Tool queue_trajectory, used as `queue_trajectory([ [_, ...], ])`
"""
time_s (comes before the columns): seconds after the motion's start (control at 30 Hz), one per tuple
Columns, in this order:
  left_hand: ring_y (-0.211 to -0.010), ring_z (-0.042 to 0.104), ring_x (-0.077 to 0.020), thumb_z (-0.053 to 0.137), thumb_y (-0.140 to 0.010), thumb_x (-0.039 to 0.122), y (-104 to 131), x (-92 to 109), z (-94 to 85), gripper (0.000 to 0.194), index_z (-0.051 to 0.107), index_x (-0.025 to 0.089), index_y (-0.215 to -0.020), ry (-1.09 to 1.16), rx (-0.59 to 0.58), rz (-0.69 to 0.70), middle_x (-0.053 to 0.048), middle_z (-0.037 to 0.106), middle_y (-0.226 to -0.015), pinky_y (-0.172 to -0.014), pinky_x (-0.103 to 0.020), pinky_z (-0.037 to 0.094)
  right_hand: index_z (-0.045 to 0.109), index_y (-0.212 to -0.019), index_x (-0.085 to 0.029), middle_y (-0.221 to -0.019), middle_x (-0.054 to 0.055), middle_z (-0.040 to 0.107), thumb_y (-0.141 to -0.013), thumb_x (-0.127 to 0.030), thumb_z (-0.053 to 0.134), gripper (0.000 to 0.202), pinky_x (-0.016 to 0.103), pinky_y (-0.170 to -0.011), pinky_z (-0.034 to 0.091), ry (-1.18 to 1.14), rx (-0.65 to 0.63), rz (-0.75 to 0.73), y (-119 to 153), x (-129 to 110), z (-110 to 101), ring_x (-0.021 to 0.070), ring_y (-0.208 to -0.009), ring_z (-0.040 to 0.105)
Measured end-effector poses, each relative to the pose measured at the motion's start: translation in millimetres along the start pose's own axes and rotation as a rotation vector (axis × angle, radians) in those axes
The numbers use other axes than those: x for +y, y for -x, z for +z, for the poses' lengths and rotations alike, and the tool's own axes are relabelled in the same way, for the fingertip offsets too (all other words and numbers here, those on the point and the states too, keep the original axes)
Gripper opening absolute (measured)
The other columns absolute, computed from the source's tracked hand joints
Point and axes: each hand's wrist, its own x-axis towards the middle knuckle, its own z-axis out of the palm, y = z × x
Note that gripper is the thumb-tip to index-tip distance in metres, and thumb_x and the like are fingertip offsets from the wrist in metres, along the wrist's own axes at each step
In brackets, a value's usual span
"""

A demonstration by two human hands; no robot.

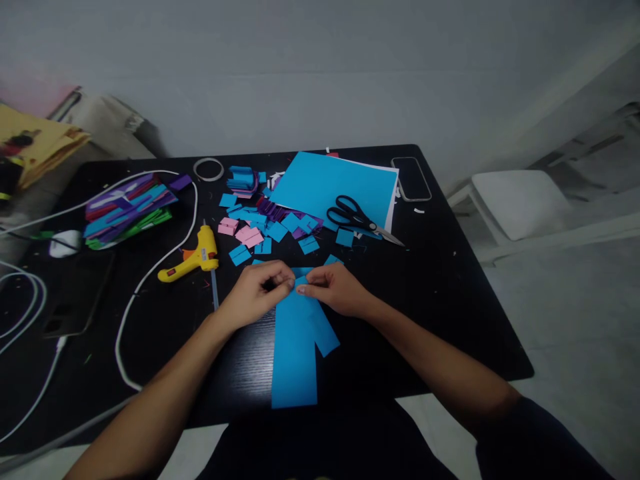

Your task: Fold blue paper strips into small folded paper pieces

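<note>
Two blue paper strips [295,360] lie in front of me, the narrower strip [325,333] slanting to the right over the wider one. Above their far ends, my left hand [260,290] is closed in a pinch on a small piece of blue paper [300,283]. My right hand [337,288] pinches that piece from the other side, thumb and forefinger close to the left fingertips. The fingers hide much of the piece. Just beyond the hands lie several small folded paper pieces [276,231] in blue, pink and purple.
A yellow glue gun [200,257] lies left of my hands. Black-handled scissors [363,220] rest on a blue sheet [335,187]. A white cable [125,320] loops across the left side, near bundled coloured strips [125,210]. Phones [411,179] and a tape ring [209,169] are on the black table [425,320].
</note>
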Motion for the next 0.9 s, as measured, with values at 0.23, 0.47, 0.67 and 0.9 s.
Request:
queue_trajectory([
  [0.23,-0.064,0.055,-0.0118,0.063,-0.085,0.02,-3.0,0.9,-7.2,0.008,0.069,0.018,-0.079,-0.02,0.005,0.0,0.003,0.061,-0.068,-0.06,-0.022,0.041,0.037,-0.056,-0.021,-0.058,-0.008,0.028,-0.08,-0.044,0.073,0.049,0.027,-0.054,0.019,-0.021,0.044,0.017,-1.5,1.3,-2.6,0.0083,-0.057,0.025],
  [0.47,-0.067,0.06,-0.0142,0.063,-0.09,0.032,-3.9,-0.9,-8.4,0.016,0.069,0.018,-0.084,-0.009,0.081,-0.059,0.0,0.064,-0.072,-0.062,-0.024,0.044,0.05,-0.06,-0.019,-0.057,-0.007,0.041,-0.079,-0.049,0.077,0.045,0.025,-0.054,0.029,-0.124,0.119,0.087,-2.8,1.7,-7.5,0.0088,-0.055,0.037],
  [0.67,-0.064,0.055,-0.0116,0.062,-0.095,0.031,0.1,-3.7,-1.0,0.017,0.069,0.018,-0.087,-0.01,0.03,-0.006,0.003,0.059,-0.07,-0.06,-0.022,0.042,0.06,-0.064,-0.017,-0.057,-0.006,0.05,-0.074,-0.048,0.082,0.04,0.024,-0.054,0.039,-0.196,0.063,0.097,-2.2,0.7,-0.1,0.0094,-0.055,0.046],
  [0.9,-0.062,0.051,-0.0094,0.061,-0.089,0.016,-1.0,-4.7,-3.0,0.011,0.066,0.017,-0.08,0.01,-0.03,0.062,0.005,0.057,-0.066,-0.06,-0.021,0.039,0.072,-0.081,-0.017,-0.07,-0.001,0.066,-0.077,-0.04,0.079,0.025,0.024,-0.058,0.057,-0.242,0.113,0.086,-1.1,-3.6,0.8,0.013,-0.066,0.064],
])
